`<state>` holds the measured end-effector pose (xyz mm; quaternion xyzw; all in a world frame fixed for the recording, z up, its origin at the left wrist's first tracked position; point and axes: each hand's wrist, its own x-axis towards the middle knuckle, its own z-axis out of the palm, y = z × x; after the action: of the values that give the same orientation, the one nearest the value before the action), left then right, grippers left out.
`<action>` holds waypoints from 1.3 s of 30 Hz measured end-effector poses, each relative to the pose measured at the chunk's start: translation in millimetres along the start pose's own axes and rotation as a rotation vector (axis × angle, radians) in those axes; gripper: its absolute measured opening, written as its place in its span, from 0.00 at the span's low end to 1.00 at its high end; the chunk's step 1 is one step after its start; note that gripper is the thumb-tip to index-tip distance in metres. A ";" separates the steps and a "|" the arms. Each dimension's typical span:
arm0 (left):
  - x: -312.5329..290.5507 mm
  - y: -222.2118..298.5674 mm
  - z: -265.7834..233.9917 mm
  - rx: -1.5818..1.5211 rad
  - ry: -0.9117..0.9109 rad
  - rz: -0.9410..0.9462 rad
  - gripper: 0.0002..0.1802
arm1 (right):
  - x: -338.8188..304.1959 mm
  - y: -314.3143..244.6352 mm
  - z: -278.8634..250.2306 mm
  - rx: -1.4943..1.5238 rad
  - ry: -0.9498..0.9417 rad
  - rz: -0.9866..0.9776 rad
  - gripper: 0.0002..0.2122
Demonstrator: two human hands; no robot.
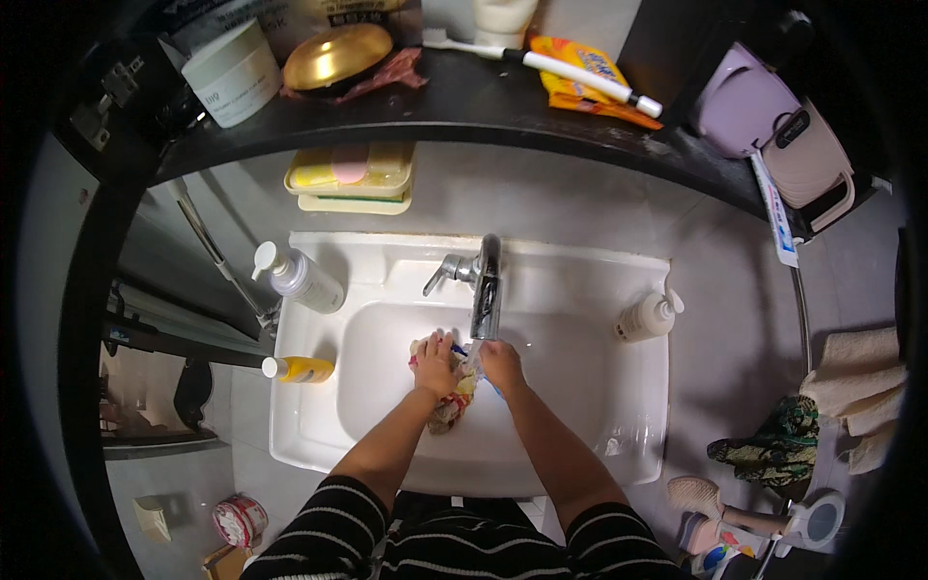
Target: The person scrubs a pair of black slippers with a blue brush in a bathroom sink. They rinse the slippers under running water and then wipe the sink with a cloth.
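Note:
In the white sink (580, 425), a wet, crumpled multicoloured cloth (450, 414) with red, yellow and blue patches lies on the basin floor. My left hand (437, 367) presses flat on it, fingers stretched out. Close beside, my right hand (501, 365) is closed below the chrome faucet (489, 290). What its fingers grip is hidden; a bit of pale blue shows under the hand. A clear, glassy patch between the hands looks like running water. The faucet's lever points to the left.
On the sink's rim stand a white pump bottle (307, 282), a yellow bottle (307, 369) and another pump bottle (646, 319). Above, a dark shelf (454, 101) holds a jar (232, 75), a gold lid (338, 56) and a toothbrush (580, 79). Towels (855, 382) hang at right.

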<state>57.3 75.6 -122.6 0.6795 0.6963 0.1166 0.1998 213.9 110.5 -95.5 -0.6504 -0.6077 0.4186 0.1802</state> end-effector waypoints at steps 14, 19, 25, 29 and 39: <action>-3.2 41.5 -4.2 -0.274 -0.411 0.028 0.26 | -123.7 4.3 -88.2 -0.720 0.381 0.302 0.20; 3.6 57.9 -8.1 -0.897 -0.240 -0.546 0.16 | -184.6 88.3 -176.5 -0.836 0.644 0.541 0.22; 1.3 36.0 -30.3 -1.134 -0.021 -0.582 0.14 | -153.7 90.6 -153.1 -0.754 0.777 0.203 0.23; -13.9 48.8 -52.6 -1.186 -0.125 -0.397 0.13 | -86.2 29.6 -32.9 -0.065 0.506 -0.402 0.34; -17.8 24.1 -91.5 -1.241 -0.237 -1.047 0.36 | -50.7 -55.6 6.0 0.231 0.397 -0.295 0.14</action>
<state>39.0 69.1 -28.2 0.0402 0.7063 0.2996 0.6401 178.3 72.1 -41.2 -0.5993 -0.5970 0.3187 0.4277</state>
